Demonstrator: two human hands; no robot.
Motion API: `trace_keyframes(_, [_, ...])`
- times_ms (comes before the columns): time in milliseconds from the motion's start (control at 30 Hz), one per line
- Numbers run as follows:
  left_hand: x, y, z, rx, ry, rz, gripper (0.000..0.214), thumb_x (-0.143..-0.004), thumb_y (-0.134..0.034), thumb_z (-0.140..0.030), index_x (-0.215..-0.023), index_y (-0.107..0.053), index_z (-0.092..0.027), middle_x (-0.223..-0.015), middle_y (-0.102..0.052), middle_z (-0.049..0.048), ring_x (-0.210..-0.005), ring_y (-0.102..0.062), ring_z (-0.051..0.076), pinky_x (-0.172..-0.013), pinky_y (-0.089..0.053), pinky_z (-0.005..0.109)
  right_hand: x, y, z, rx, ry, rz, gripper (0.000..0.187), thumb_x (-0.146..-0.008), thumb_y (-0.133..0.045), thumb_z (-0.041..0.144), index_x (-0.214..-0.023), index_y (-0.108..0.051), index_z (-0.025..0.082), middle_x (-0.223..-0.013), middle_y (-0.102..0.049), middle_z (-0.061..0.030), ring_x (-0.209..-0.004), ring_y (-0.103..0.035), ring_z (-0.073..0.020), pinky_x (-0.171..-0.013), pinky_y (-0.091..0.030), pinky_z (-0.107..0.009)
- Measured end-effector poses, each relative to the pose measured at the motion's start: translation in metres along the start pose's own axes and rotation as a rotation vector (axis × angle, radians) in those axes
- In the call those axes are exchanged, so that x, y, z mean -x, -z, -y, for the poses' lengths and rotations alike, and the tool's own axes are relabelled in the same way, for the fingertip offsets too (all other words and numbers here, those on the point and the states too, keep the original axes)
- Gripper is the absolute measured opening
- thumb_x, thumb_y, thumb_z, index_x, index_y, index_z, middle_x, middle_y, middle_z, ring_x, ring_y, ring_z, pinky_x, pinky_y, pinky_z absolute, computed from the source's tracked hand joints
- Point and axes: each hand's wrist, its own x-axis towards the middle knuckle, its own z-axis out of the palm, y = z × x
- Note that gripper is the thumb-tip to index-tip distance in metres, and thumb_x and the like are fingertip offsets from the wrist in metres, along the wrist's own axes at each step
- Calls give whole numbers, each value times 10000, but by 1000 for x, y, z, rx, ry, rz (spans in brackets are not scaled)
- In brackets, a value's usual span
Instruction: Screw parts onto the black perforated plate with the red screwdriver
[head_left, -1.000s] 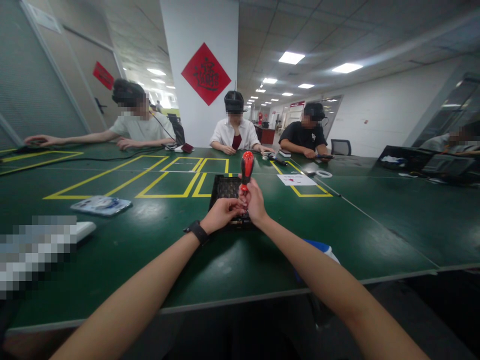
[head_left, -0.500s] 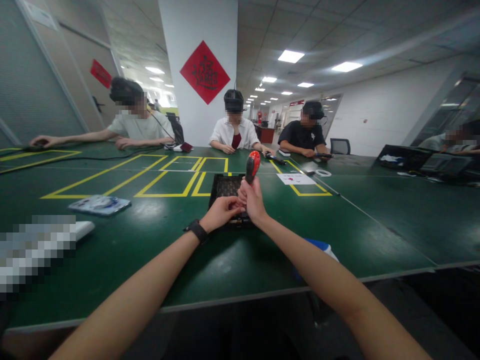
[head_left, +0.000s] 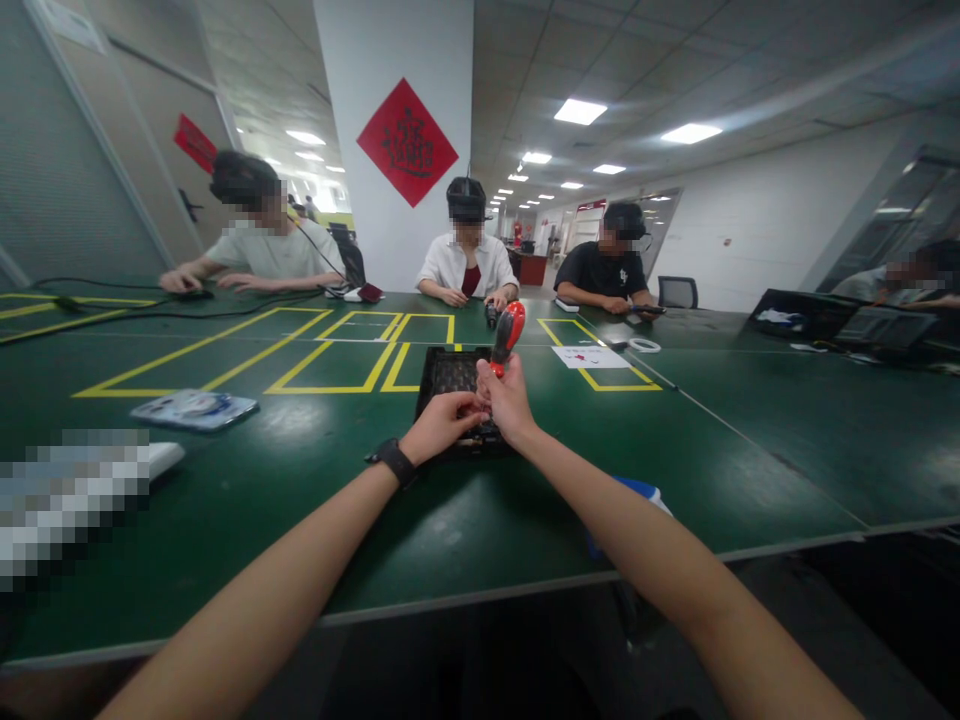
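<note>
Fingers of the right hand (head_left: 513, 405) are wrapped around a red-and-black screwdriver (head_left: 510, 332), its handle up and tilted slightly right, while those of the left hand (head_left: 444, 420) bunch beside its lower end, whether grasping anything one cannot tell. Both work over the near right part of a black tray (head_left: 423, 385) on the green table (head_left: 465, 540). Farther right lies a white sheet (head_left: 592, 358), its print illegible; beyond, a red diamond-shaped poster (head_left: 407, 142) bears black Chinese calligraphy.
</note>
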Motion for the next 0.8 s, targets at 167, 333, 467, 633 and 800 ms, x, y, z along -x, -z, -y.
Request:
trace_keyframes(167, [-1, -1, 6, -52, 13, -14, 267, -752, -562, -361, -821, -627, -111, -739, -626, 31, -665, -533, 134, -668, -417, 245, 0, 1, 1, -259, -51, 74, 183, -827, -416, 378, -937, -417, 232, -545, -309, 96, -374, -221, -34, -353, -206, -150])
trace_keyframes(333, [-1, 2, 3, -55, -23, 7, 260, -780, -520, -348, -793, -626, -112, -714, -614, 16, -655, -517, 127, -648, -401, 230, 0, 2, 2, -224, -51, 82, 186, -817, -419, 344, -936, -463, 208, -652, -466, 51, -423, -336, -40, -377, -273, -164])
trace_keyframes(467, [-1, 1, 1, -71, -26, -18, 238, -774, -524, -334, -753, -606, -112, -648, -573, -3, -601, -482, 109, -594, -380, 213, 1, 0, 2, -116, 12, 65, 238, -783, -527, 323, -953, -391, 228, -710, -561, 48, -427, -370, -34, -389, -303, -153])
trace_keyframes(633, [0, -1, 5, -30, 19, -26, 254, -729, -583, -364, -768, -592, -114, -647, -577, -2, -574, -483, 102, -572, -392, 210, 2, -1, 3, -64, 45, 29, 303, -772, -555, 320, -971, -340, 241, -667, -558, 70, -401, -353, -26, -386, -311, -145])
trace_keyframes(800, [0, 0, 6, -22, 1, -23, 240, -741, -572, -345, -770, -611, -110, -673, -606, 16, -612, -517, 116, -605, -409, 220, 2, 0, 4, -130, 4, 76, 182, -815, -463, 321, -959, -400, 229, -649, -495, 69, -397, -338, -26, -372, -281, -148])
